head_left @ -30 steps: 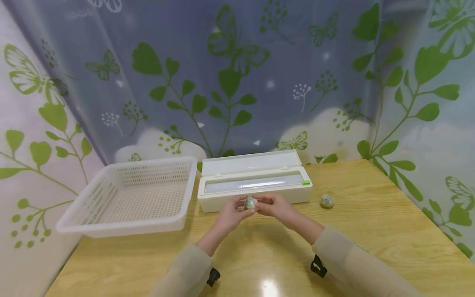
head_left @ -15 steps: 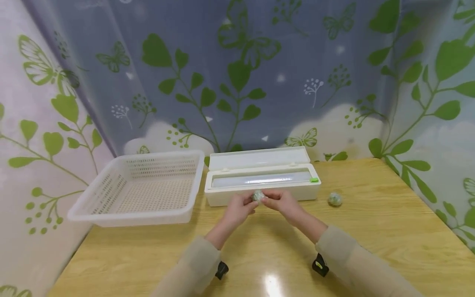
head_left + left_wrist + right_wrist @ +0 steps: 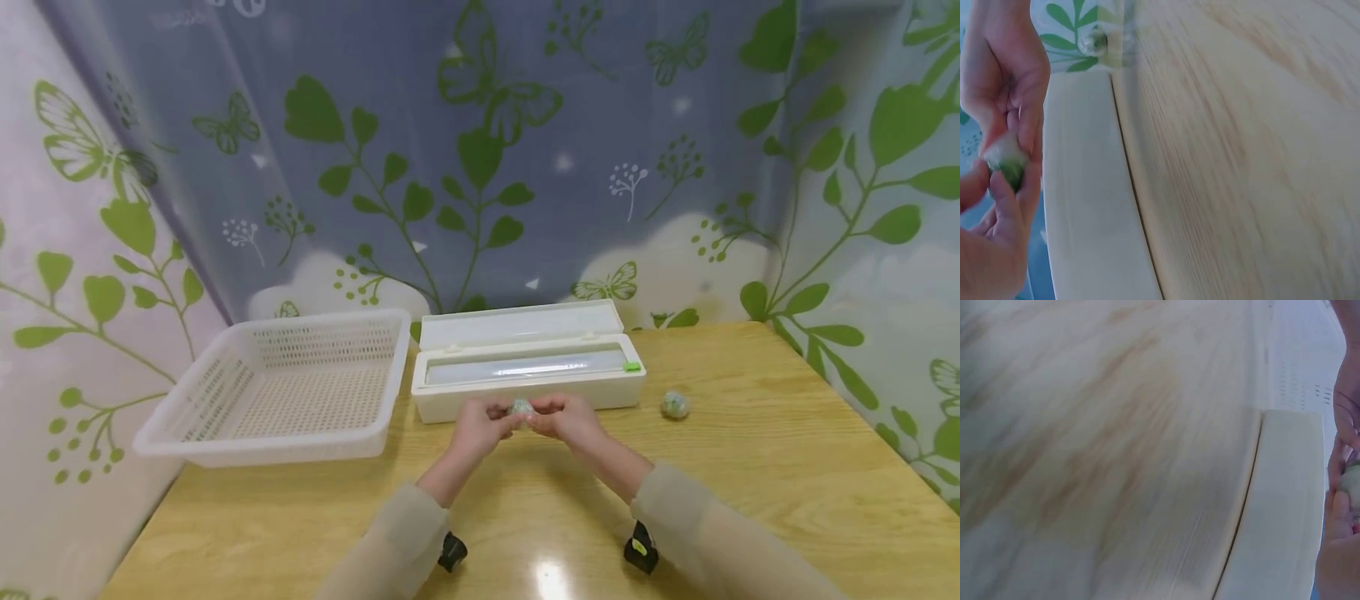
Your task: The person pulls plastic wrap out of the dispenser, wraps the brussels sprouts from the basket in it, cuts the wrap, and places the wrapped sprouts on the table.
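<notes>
Both hands meet in front of the white box, pinching a small round green-and-white ball wrapped in clear film [image 3: 521, 407]. My left hand [image 3: 474, 432] grips its left side and my right hand [image 3: 573, 423] its right side, with thumbs and fingertips. In the left wrist view the wrapped ball [image 3: 1009, 164] shows green below and whitish film above. The right wrist view cuts the ball off at its edge. Behind the hands stands an open cling film dispenser box [image 3: 525, 392], lid raised, a film roll [image 3: 525, 367] inside.
A second wrapped ball [image 3: 675, 405] lies on the wooden table [image 3: 750, 467], right of the dispenser. A white perforated plastic basket [image 3: 315, 446] stands at the left. A green slider [image 3: 632, 367] sits at the dispenser's right end. Patterned curtains [image 3: 375, 183] hang behind and at both sides.
The ball has stayed between both hands while the fingers shift slightly around it. The head view has moved a little; dispenser, basket and second ball have stayed in place.
</notes>
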